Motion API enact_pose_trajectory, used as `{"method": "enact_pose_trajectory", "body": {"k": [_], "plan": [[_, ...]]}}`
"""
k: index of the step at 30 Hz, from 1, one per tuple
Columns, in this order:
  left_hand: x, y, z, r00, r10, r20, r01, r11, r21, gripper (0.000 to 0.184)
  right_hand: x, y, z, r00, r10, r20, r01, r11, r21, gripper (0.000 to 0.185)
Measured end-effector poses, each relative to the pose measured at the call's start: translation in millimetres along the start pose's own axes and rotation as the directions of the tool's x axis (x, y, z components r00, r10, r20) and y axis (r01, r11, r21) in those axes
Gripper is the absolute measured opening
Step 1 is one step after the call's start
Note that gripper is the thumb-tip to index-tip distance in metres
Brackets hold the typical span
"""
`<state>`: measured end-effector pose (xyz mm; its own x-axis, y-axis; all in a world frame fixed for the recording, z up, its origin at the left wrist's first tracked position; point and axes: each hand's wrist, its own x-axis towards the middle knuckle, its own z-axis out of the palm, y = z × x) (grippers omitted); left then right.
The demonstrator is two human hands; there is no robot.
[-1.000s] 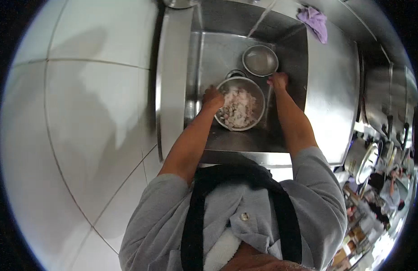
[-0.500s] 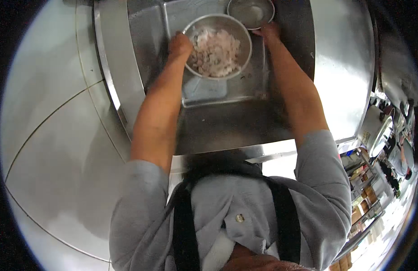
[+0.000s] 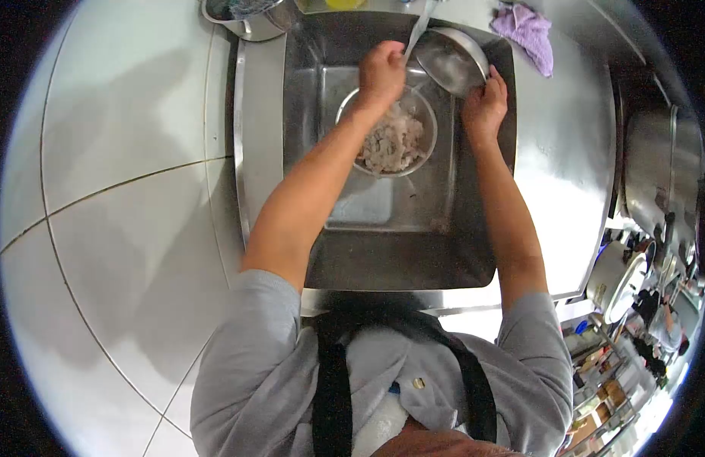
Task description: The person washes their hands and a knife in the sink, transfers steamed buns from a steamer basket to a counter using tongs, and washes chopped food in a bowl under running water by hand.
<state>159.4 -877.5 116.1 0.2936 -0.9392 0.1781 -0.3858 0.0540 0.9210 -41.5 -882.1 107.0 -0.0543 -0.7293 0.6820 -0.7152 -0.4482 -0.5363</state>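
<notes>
In the basin of the steel sink (image 3: 406,263) sits a metal bowl (image 3: 435,145) heaped with pale pinkish chunks (image 3: 390,145) of raw food, perhaps shrimp or meat. Above it, my left hand (image 3: 381,76) is closed at the end of the faucet spout (image 3: 421,30); its fingers are partly hidden. With my right hand (image 3: 486,108) I grip the rim of a second metal bowl (image 3: 449,65), tilted against the sink's far right corner under the spout. Its inside looks wet, with no food chunks seen.
A purple cloth (image 3: 524,34) lies on the counter at the far right. A metal pot (image 3: 265,21) stands beyond the sink's far left corner. White tiles (image 3: 124,282) cover the left side. Pots and shelves fill the right, where another person (image 3: 665,331) is visible.
My left hand has let go of the food bowl and moved up to the spout. The food bowl now rests in the sink. My right hand has tilted the second bowl.
</notes>
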Motion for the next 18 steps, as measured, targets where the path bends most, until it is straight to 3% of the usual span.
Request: {"method": "enact_pose_trajectory", "body": {"k": [1,3,5,7,8,9,11,14,15,16,18], "plan": [[-0.7,14.2,4.1,1.000,-0.012,0.007,0.013,0.997,-0.070,0.022,8.9,-9.4,-5.8,0.997,0.074,0.039,-0.073,0.997,-0.007,0.016],[7.1,29.5,6.8,0.929,0.356,-0.102,-0.354,0.934,0.041,0.022,17.8,-39.4,-34.8,0.967,0.227,0.116,-0.225,0.974,-0.035,0.025],[20.4,58.7,-1.5,0.758,0.640,-0.123,-0.622,0.767,0.160,0.025,17.6,-41.1,-51.9,0.840,0.515,0.169,-0.523,0.853,-0.001,0.022],[38.9,89.0,-24.7,0.741,0.670,-0.047,-0.628,0.716,0.306,0.031,23.5,-43.0,-80.9,0.675,0.700,0.232,-0.719,0.695,-0.007,0.017],[45.9,91.4,-33.5,0.734,0.679,-0.002,-0.629,0.681,0.374,0.035,24.3,-44.0,-96.8,0.624,0.742,0.244,-0.781,0.586,0.214,0.017],[73.2,63.6,-24.6,0.777,0.612,0.143,-0.509,0.478,0.716,0.053,26.6,-45.9,-111.0,0.571,0.776,0.267,-0.793,0.438,0.424,0.017],[80.4,45.5,-22.6,0.850,0.502,0.162,-0.473,0.589,0.655,0.046,32.1,-48.0,-135.6,0.508,0.816,0.275,-0.740,0.251,0.624,0.021],[25.9,36.3,5.6,0.849,0.509,-0.141,-0.267,0.645,0.716,0.034,21.4,-15.3,-158.2,0.537,0.811,0.232,-0.639,0.212,0.740,0.024],[-7.4,67.7,-8.0,0.964,0.212,0.159,-0.263,0.836,0.482,0.032,15.9,-0.1,-162.9,0.549,0.808,0.213,-0.619,0.221,0.754,0.025],[-40.7,100.2,-21.8,0.894,-0.125,0.429,-0.026,0.944,0.330,0.031,8.9,15.3,-164.9,0.551,0.814,0.185,-0.576,0.210,0.790,0.026],[-109.9,23.0,10.1,0.835,-0.082,0.544,-0.013,0.985,0.169,0.033,-1.8,41.5,-164.9,0.564,0.815,0.132,-0.524,0.229,0.820,0.028]]}}
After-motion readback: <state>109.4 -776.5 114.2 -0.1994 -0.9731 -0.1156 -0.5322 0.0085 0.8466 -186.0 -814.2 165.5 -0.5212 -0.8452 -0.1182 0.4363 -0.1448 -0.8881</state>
